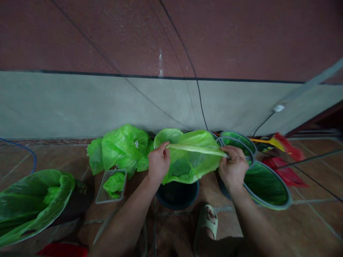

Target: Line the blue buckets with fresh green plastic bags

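Note:
Stretched between my two hands is a thin green plastic bag [191, 162], its upper edge pulled into a taut band. My left hand [159, 160] pinches the band's left end. The right end is gripped in my right hand [233, 166], with a grey ring [253, 155] right at those fingers; I cannot tell if they hold the ring too. Below the bag stands a dark round bin [178, 195], partly covered by it. To the left of my left hand lies a heap of green bags [124, 148]. A clear plastic tub [103, 194] in front of the heap holds a crumpled green bag [115, 184].
At right, a bin lined in green [268, 184] has a grey rim. A red dustpan [291, 175] and a red-and-yellow broom [288, 145] lie beyond it. A large green-lined bin [34, 203] stands at left. Cables [199, 92] hang down the wall.

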`<state>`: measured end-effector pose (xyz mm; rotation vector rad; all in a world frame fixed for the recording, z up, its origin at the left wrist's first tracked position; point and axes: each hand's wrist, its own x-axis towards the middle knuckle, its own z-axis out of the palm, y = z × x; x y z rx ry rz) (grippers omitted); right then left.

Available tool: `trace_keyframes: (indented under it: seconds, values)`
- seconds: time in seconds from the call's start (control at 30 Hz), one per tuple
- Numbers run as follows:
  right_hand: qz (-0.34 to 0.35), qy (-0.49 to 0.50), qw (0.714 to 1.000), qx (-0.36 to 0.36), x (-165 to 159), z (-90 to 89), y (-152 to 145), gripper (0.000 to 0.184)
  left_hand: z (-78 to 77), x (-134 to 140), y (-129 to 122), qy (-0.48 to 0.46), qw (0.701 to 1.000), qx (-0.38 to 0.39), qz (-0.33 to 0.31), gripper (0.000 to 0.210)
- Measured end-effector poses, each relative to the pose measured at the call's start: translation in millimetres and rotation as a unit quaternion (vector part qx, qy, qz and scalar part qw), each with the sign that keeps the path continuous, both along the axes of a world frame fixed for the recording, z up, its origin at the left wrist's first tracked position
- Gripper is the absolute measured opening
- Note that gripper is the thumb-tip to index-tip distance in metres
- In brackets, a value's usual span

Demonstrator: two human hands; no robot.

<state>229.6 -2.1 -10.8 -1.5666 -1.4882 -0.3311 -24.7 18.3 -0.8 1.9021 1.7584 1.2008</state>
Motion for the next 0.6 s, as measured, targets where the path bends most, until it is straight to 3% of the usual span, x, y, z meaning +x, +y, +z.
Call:
trace_keyframes:
  seconds: [0.3,0.47,0.6]
  values:
    - [-0.05,0.049,0.996,-0.061,30.2,2.5,-0.9,0.03,3.8,-24.8,10.6,-0.049,0.995,-0.001,0.082,0.033]
    - [-0.091,0.057,0.989,-0.099,48.7,4.6,-3.5,0.032,4.3,-45.8,21.7,-0.113,0.979,0.038,0.164,0.033]
    - [-0.131,0.191,0.959,-0.161,63.0,-2.6,-0.7,0.032,2.2,-56.5,27.5,-0.173,0.966,0.043,0.185,0.031]
